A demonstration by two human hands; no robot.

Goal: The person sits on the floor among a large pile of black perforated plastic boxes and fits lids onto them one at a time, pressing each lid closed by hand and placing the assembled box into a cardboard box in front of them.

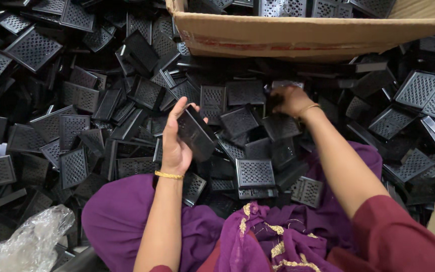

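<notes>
Seated amid a sprawling heap of black perforated plastic covers (pixel 76 95), a person works with both bare hands. Their left hand (pixel 176 138) is raised palm-up above the heap, its fingers (pixel 173 113) curled around a black rectangular plastic piece (pixel 196 132); the piece rests tilted across the palm, with the thumb pressing its near edge and the fingertips wrapping its far side. A gold bangle (pixel 169 175) circles that wrist. Farther out, the right hand (pixel 290 99) reaches down into the pile, its fingers bent and closed on another black piece (pixel 274 102) lying among the others, though the grip itself is partly hidden by the knuckles. A thin gold bracelet (pixel 309 108) sits on this wrist.

Beyond the hands, an open cardboard box (pixel 308 34) stands at the far edge of the heap, and more of the same black grated parts (pixel 323 7) show inside it. Purple cloth (pixel 127 211) with gold trim covers the person's lap, and a crumpled clear plastic bag (pixel 33 239) lies at the near left.
</notes>
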